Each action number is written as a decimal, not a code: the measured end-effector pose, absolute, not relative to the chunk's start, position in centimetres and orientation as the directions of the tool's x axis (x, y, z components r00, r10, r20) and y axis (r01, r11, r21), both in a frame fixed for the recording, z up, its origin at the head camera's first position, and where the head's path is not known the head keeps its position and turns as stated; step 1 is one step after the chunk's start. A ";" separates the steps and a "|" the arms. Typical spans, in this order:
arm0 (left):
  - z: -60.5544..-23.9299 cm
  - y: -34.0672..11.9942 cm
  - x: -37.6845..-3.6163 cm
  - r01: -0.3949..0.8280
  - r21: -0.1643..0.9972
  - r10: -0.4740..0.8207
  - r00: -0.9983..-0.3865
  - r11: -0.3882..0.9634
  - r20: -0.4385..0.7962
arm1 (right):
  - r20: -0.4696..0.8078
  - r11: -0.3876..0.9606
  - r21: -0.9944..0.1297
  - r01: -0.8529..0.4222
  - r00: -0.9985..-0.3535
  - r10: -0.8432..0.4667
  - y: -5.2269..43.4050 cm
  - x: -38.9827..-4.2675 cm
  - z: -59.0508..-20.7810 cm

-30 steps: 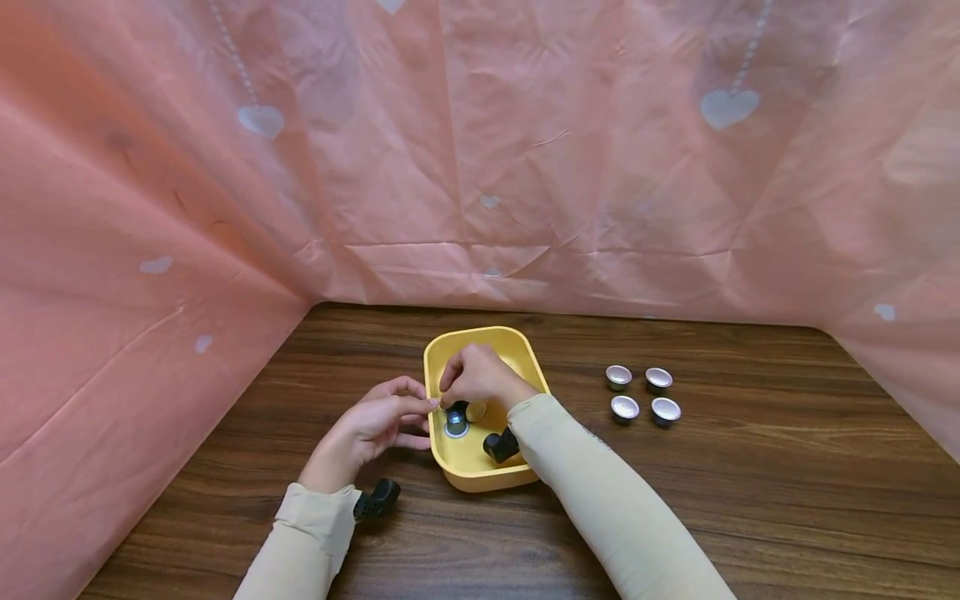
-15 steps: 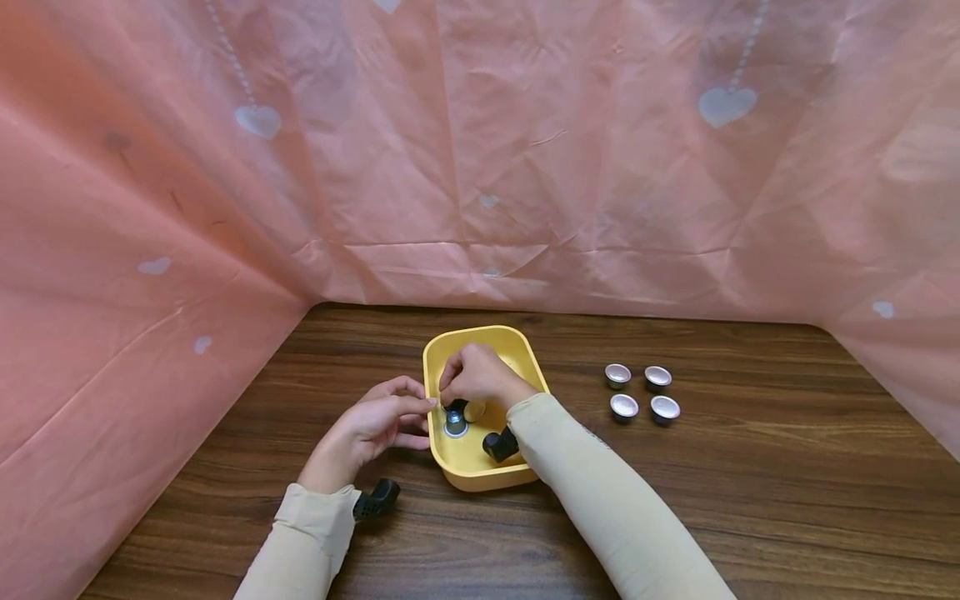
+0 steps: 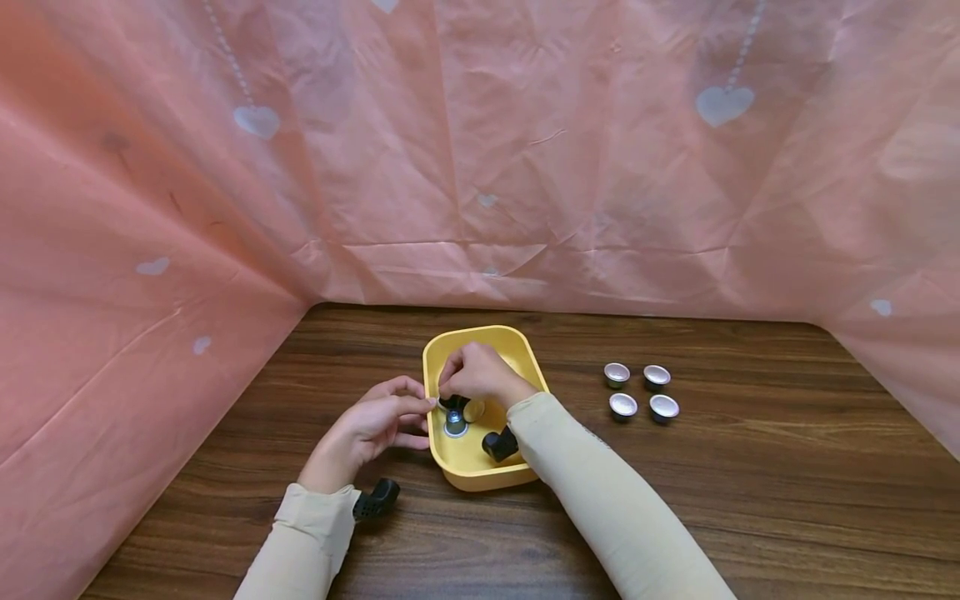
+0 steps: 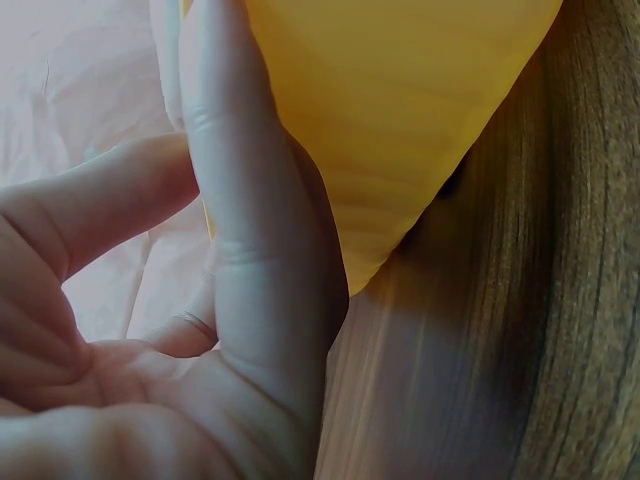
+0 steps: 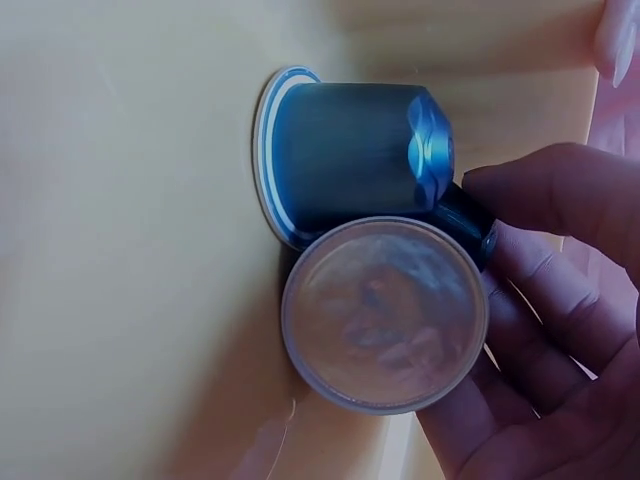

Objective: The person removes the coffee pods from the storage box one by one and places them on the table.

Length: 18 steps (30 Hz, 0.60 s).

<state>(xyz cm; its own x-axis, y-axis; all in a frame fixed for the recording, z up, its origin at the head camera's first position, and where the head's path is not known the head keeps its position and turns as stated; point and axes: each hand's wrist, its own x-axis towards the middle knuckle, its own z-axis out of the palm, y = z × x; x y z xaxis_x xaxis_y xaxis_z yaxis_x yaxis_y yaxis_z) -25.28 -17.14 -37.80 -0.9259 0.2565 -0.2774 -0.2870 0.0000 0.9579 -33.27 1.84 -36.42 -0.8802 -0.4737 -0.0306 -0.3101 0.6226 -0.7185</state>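
Head view is evenly and softly lit from above; only faint shadows are cast on the wooden table (image 3: 675,500). Wide-angle bowing is seen at the edges of the pink backdrop (image 3: 525,167). Left wrist view is dim and strongly blurred, the yellow tray (image 4: 400,120) out of focus. In the right wrist view, glare is noted on the blue capsule (image 5: 350,150)

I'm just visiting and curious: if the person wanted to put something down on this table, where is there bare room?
Bare wood lies left of the left hand toward the pink sheet, along the near edge, and between the yellow tray and the four silver capsules. It is crowded inside the tray, where the right hand holds a capsule beside a blue capsule.
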 end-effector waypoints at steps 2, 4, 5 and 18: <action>-37.8 -17.1 -25.3 -0.290 0.957 0.252 -0.926 0.005 -0.281 | -0.039 0.622 -0.726 -0.292 -0.886 -0.462 1.8 -33.2 -36.4; -37.8 -17.1 -25.3 -0.290 0.957 0.251 -0.926 0.009 -0.283 | -0.049 0.622 -0.734 -0.273 -0.892 -0.449 1.8 -33.2 -36.4; -37.8 -17.1 -25.3 -0.290 0.957 0.250 -0.926 0.013 -0.284 | -0.055 0.621 -0.738 -0.264 -0.894 -0.445 1.7 -33.2 -36.3; -37.7 -17.1 -25.3 -0.292 0.956 0.245 -0.926 0.013 -0.286 | -0.053 0.656 -0.720 -0.227 -0.925 -0.377 1.9 -33.3 -36.2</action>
